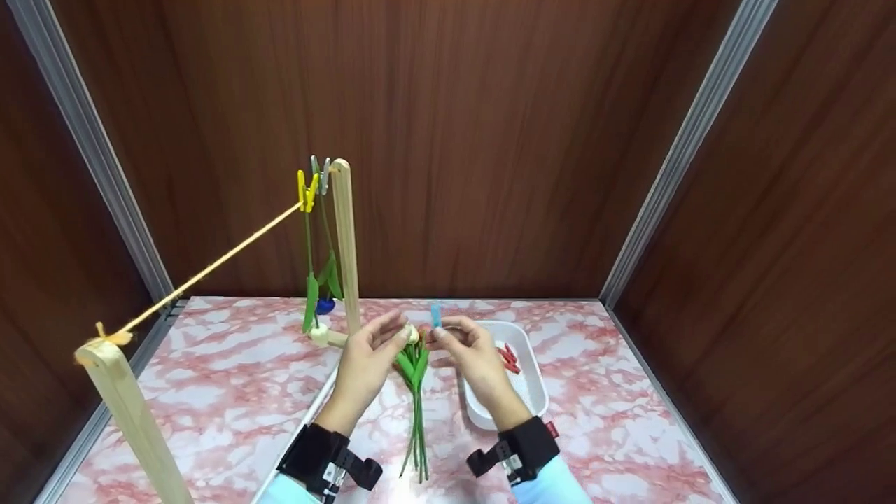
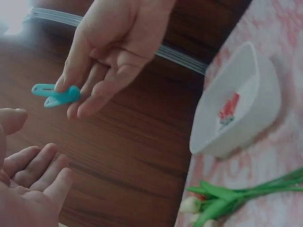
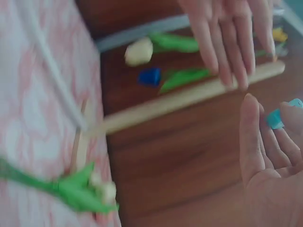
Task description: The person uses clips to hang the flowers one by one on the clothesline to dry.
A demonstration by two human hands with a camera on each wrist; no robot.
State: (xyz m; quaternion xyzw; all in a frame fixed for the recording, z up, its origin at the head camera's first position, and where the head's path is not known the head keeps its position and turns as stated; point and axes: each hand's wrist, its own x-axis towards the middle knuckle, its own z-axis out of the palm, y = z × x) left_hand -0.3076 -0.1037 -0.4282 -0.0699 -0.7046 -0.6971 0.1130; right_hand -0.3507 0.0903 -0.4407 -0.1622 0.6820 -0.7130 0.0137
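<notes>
My right hand pinches a light blue clothespin between thumb and fingers, its handle ends pointing outward. Facing it, my left hand has relaxed, spread fingers and holds nothing. Below and between the two hands lies a bunch of artificial tulips with green leaves and pale heads, its stems toward me. Two more tulips hang head down from a yellow string: a white one under a yellow clothespin, a blue one under a grey clothespin.
A white plastic tub beside my right hand contains red clothespins and something grey. Wooden posts carry the string on the left, the nearer post standing close to me. Brown panels surround the marbled tabletop.
</notes>
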